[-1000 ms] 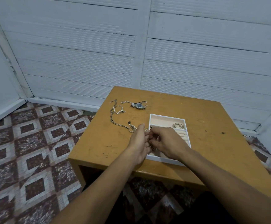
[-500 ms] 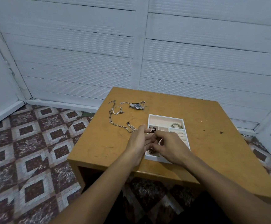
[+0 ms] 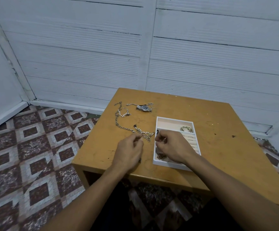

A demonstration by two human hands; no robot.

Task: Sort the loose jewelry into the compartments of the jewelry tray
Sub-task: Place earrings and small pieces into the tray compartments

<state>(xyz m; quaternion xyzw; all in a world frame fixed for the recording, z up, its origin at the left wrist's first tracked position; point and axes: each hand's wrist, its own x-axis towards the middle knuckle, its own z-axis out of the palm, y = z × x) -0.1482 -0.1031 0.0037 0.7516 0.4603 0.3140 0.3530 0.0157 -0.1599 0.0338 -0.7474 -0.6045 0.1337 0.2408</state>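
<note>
left hand (image 3: pixel 129 150) curls its fingers at the pearl chain (image 3: pixel 143 132) on the worktop (image 3: pixel 218 147), 10 o'clock from the jewelry tray (image 3: pixel 172 165). right hand (image 3: pixel 173 145) curls over the tray's left side. cannot tell whether either grips anything.

I am holding both forearms stretched forward, hands apart, backs up. My left hand (image 3: pixel 129 150) and right hand (image 3: pixel 174 145) are curling their fingers inward; whether either is pinching anything is hidden.
</note>
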